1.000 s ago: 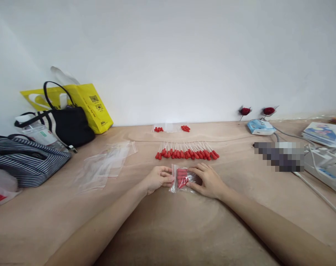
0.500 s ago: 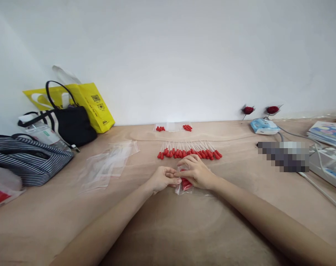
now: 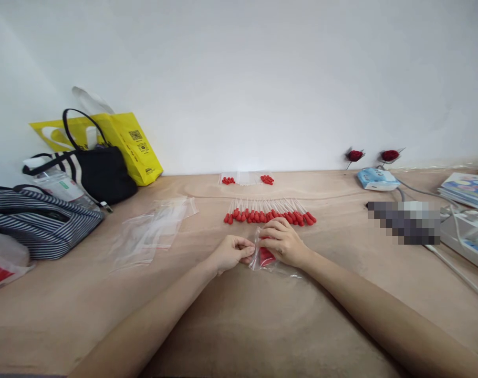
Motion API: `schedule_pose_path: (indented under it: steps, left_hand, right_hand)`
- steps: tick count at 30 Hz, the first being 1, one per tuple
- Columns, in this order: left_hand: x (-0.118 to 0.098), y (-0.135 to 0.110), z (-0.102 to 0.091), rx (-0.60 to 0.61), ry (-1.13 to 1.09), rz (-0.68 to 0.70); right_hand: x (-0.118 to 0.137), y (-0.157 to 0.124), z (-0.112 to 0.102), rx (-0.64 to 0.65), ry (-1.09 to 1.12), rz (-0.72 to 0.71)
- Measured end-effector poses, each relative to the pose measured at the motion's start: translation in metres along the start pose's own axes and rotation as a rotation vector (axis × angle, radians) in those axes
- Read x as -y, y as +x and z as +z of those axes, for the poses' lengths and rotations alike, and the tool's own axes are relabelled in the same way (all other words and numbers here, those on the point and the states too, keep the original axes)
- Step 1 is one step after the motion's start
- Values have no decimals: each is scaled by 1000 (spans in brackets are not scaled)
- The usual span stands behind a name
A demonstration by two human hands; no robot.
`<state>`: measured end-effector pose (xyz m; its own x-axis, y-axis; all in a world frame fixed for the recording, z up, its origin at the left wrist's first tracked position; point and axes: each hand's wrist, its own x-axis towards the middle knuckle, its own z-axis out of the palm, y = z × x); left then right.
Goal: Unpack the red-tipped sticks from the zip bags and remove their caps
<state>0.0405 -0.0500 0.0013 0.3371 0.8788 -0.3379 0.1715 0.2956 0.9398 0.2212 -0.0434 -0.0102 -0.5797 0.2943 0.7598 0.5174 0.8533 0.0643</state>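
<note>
A small clear plastic bag (image 3: pixel 255 261) with red pieces (image 3: pixel 266 257) inside lies on the table in front of me. My left hand (image 3: pixel 234 254) pinches the bag's left edge between thumb and fingers. Curled over the bag's upper right part, my right hand (image 3: pixel 284 242) grips it and hides much of the contents. Just beyond my hands, a row of red-tipped thin pale sticks (image 3: pixel 255 216) lies side by side, red ends toward me.
Flat clear zip bags (image 3: pixel 156 231) lie to the left. Near the wall are bags holding red-tipped pieces (image 3: pixel 267 180). A striped bag (image 3: pixel 45 223), black handbag (image 3: pixel 105 176) and yellow bag (image 3: pixel 134 149) stand left. Tissues (image 3: pixel 376 179) and a power strip (image 3: pixel 467 236) sit right.
My right hand has shifted slightly right, its fingers more curled over the bag. My left fingers have drawn a little apart from it, still at the bag's edge.
</note>
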Motion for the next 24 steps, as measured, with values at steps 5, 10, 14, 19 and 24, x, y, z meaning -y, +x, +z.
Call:
schedule_pose_path:
  steps: [5,10,14,19,24]
  left_hand:
    - [-1,-3,5,24,37,62]
    - [7,0,7,-83,327,343]
    - [17,2,8,-242,576,617]
    - [24,4,12,-269,670,693]
    - [23,7,7,-346,710,635]
  right_hand:
    - [2,0,1,-25,-61,-4]
    - [2,-2,2,-20,-82,-14]
    - [2,-3,3,13,-70,-62]
    - [2,-2,7,107,-32,-84]
    - [4,-2,3,138,42,-81]
